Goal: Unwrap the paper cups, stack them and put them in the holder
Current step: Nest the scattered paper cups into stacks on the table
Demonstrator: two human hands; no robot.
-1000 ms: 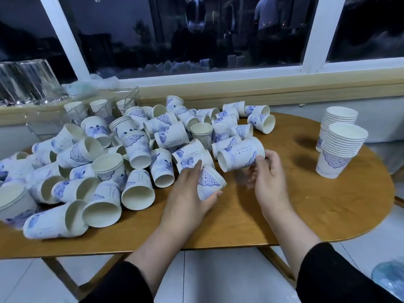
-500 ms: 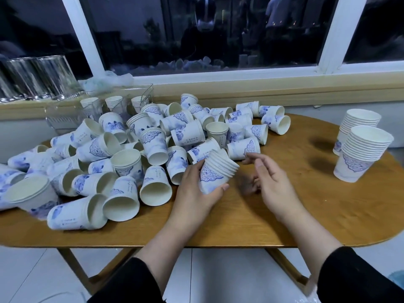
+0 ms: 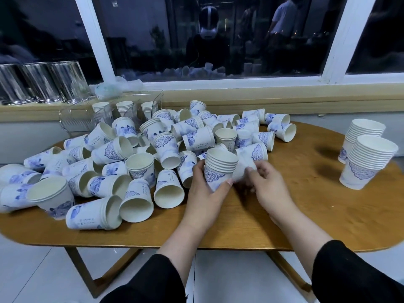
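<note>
Left hand [image 3: 204, 193] gripping short nested stack of white blue-patterned paper cups [image 3: 219, 169] upright at table centre, right hand [image 3: 265, 184] at its 3 o'clock pinching lying paper cup [image 3: 246, 166]; likely hazard: tilted insertion jamming rims, toppling stack into 9 o'clock heap.

White paper, blue ornament: that's the small stack of cups [image 3: 219, 169] my left hand [image 3: 204, 193] grips, a lacy blue medallion on its lowest cup. My right hand [image 3: 265, 184] is on a cup [image 3: 249, 159] with the same blue filigree on white. The heap of cups [image 3: 122, 158] mixes blue medallions with softer blue floral washes, cream-white inside. The table [image 3: 273, 217] is warm honey-brown wood grain. My sleeves [image 3: 354, 274] are black.
</note>
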